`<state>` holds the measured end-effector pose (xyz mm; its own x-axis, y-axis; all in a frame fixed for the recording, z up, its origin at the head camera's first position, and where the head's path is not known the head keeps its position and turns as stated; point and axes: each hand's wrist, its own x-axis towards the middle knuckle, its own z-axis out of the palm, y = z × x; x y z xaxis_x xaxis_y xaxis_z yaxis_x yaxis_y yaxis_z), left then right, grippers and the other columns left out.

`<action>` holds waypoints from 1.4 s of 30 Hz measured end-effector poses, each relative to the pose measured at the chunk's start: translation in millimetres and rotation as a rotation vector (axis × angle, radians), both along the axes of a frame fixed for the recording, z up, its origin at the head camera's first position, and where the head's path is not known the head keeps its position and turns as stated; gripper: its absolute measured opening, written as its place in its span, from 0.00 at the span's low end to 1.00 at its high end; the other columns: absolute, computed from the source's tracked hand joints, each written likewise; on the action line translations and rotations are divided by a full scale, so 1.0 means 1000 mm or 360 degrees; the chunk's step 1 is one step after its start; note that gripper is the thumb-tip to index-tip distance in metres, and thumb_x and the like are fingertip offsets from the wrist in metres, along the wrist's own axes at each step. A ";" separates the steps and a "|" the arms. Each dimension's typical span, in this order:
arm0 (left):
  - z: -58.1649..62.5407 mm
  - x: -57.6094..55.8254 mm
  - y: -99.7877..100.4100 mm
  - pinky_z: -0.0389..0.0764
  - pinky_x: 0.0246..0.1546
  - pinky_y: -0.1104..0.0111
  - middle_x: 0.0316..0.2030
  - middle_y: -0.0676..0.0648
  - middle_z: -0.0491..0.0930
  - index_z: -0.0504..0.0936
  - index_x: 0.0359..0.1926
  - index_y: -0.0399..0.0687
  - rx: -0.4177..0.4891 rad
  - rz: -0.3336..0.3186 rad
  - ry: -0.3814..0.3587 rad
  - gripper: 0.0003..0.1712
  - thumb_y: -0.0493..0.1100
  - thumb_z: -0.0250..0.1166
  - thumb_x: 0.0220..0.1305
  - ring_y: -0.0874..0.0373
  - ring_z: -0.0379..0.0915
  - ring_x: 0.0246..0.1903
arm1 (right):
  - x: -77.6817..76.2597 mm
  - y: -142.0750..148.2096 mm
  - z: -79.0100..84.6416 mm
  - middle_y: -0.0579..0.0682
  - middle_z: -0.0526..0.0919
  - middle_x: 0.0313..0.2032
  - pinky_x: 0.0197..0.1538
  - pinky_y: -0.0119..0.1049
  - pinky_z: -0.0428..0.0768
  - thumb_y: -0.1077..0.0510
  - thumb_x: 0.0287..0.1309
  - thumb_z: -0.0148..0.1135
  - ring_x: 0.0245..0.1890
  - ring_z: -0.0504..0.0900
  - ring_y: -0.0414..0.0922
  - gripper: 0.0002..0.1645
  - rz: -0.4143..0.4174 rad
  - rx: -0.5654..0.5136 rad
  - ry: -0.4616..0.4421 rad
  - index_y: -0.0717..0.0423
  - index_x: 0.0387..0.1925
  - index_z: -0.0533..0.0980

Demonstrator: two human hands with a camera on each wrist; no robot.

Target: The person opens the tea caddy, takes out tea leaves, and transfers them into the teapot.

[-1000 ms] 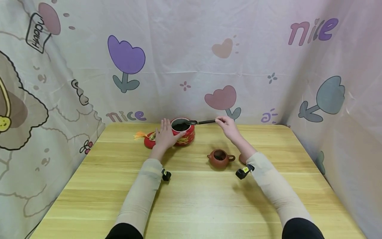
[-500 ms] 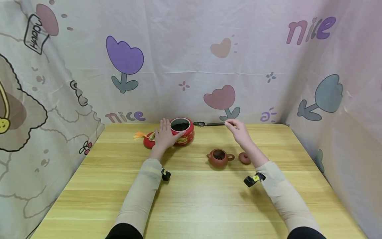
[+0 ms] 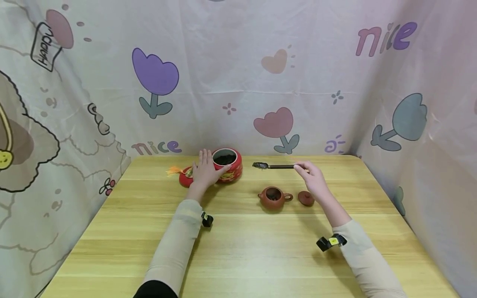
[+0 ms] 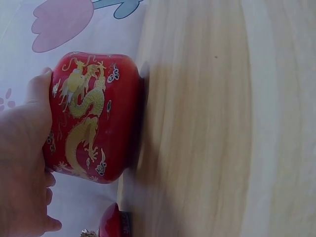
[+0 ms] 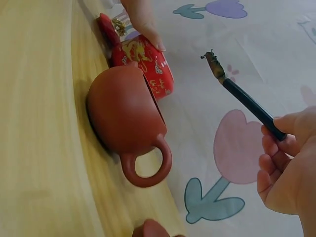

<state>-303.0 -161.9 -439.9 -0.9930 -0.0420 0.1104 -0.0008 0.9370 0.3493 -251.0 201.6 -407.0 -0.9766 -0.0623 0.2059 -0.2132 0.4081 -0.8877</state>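
A red lidless jar [image 3: 234, 169] with a gold dragon stands at the back left of the table, dark leaves inside. My left hand [image 3: 204, 170] rests against its left side, fingers straight and thumb along the near rim. Its red lid [image 3: 185, 177] with an orange tassel lies partly behind that hand. My right hand [image 3: 312, 177] pinches the end of a dark-handled tea scoop [image 3: 277, 167], held level in the air with dark tea leaves on its tip. In front of the scoop sits a brown clay teapot [image 3: 273, 199] without its lid, dark bits inside.
A small round teapot lid [image 3: 306, 198] lies right of the teapot's handle. Behind the wooden table [image 3: 238, 256] hangs a patterned cloth [image 3: 223, 62], close to its back edge. Another stretch of cloth runs along each side.
My right hand has drawn the scoop out of the jar, moving right and then nearer to me, with leaves on it. My left hand stays at the jar.
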 end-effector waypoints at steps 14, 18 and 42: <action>0.000 -0.002 -0.001 0.39 0.73 0.37 0.78 0.37 0.37 0.43 0.77 0.39 -0.0056 0.0013 -0.0006 0.69 0.86 0.44 0.51 0.43 0.29 0.78 | 0.023 0.023 -0.005 0.60 0.77 0.56 0.51 0.31 0.70 0.47 0.71 0.53 0.45 0.71 0.32 0.25 -0.0021 0.0090 -0.0019 0.65 0.54 0.76; 0.000 -0.002 -0.001 0.38 0.72 0.37 0.78 0.37 0.37 0.43 0.77 0.39 -0.0056 0.0017 0.0016 0.70 0.87 0.44 0.51 0.43 0.28 0.78 | 0.029 0.028 -0.006 0.60 0.77 0.57 0.51 0.30 0.70 0.47 0.70 0.53 0.45 0.70 0.32 0.25 -0.0022 0.0101 -0.0027 0.65 0.54 0.76; 0.004 0.002 0.001 0.36 0.72 0.36 0.77 0.38 0.41 0.46 0.77 0.41 -0.0067 0.0035 -0.0001 0.68 0.86 0.45 0.52 0.42 0.28 0.77 | 0.043 0.049 -0.012 0.58 0.78 0.48 0.41 0.28 0.69 0.50 0.71 0.52 0.41 0.68 0.34 0.21 -0.0013 0.0285 0.0040 0.64 0.52 0.77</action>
